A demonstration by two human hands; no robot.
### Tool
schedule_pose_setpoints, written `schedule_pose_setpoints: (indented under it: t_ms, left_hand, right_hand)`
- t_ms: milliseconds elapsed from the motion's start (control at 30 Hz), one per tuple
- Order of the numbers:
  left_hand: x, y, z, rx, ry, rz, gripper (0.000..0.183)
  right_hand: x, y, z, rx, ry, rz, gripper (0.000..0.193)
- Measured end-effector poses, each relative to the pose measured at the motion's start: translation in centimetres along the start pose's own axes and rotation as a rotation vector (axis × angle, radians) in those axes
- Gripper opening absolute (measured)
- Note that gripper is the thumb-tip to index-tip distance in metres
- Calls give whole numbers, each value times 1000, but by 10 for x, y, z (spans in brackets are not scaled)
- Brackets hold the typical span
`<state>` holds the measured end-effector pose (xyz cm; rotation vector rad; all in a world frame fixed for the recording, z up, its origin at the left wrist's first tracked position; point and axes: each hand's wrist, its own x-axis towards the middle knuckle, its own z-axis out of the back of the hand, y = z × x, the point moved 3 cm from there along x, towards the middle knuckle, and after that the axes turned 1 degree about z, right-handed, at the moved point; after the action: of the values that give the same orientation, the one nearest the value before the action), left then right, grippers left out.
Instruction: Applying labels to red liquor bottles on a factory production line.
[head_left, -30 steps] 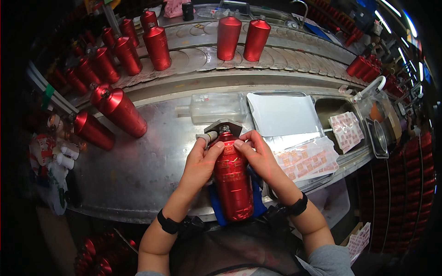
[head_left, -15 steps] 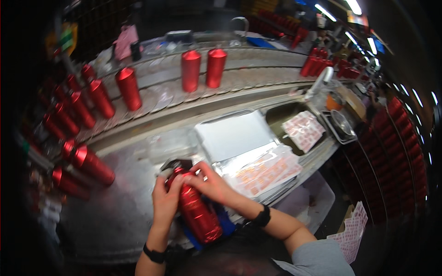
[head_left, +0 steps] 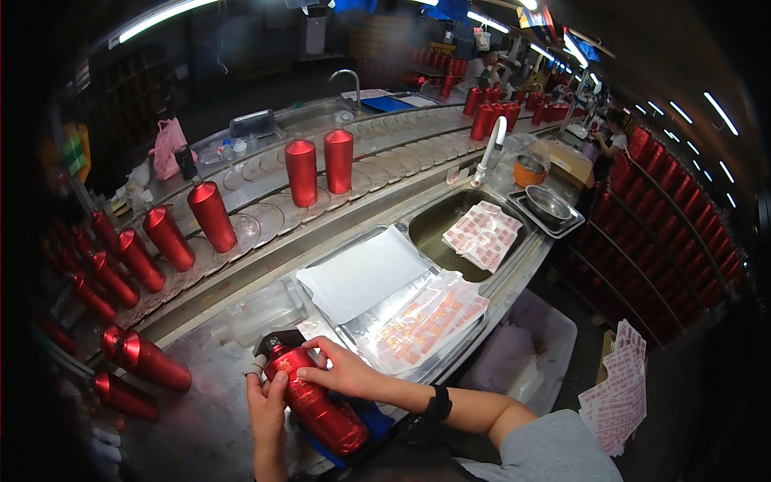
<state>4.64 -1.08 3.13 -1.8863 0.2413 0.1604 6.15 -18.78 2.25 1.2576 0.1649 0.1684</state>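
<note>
A shiny red metal bottle [head_left: 325,414] lies tilted in front of me, its neck pointing away against a black rest [head_left: 283,339]. Gold markings show on its upper side. My left hand [head_left: 267,402] grips the left of its shoulder between thumb and fingers, a pale band round one finger. From the right, my right hand [head_left: 344,368] holds the bottle with curled fingers, the thumb pressed on its surface. Under the bottle is a blue cloth [head_left: 373,419]. Just beyond my right hand, printed decal sheets [head_left: 426,321] lie on a metal tray [head_left: 480,328] beside a white sheet [head_left: 361,271].
Red bottles [head_left: 213,217] stand along a conveyor of round plates [head_left: 384,165]. Two more bottles [head_left: 152,360] lean at the left. A sink [head_left: 434,255] holds a decal sheet [head_left: 482,235], near a white faucet [head_left: 490,153]. Stacked bottles [head_left: 666,217] fill racks at the right.
The view has shifted and sharpened. My hands, close together at the bottle's neck before, are now farther apart on either side of its shoulder, and gold markings show between them.
</note>
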Motion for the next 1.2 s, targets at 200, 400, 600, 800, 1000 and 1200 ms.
schedule_pose_setpoints:
  t_ms: [200, 400, 600, 800, 1000, 1200]
  left_hand:
    - [3, 12, 4, 105, -47, -65, 60]
    - [-1, 4, -4, 129, -49, -98, 58]
    - [-12, -9, -9, 185, -38, 32, 51]
    - [-32, -4, -7, -12, -9, 106, 55]
    - [-30, 7, 1, -35, 17, 104, 55]
    - [-48, -5, -10, -24, 1, 90, 54]
  right_hand:
    - [-3, -7, -6, 25, -25, 77, 64]
    - [-5, -4, -1, 64, 5, 35, 62]
    - [-12, 12, 15, 122, 17, -15, 66]
    - [-24, 12, 13, 96, 14, 12, 76]
    - [-24, 2, 12, 94, 12, 1, 74]
    - [-37, 7, 15, 183, 7, 5, 68]
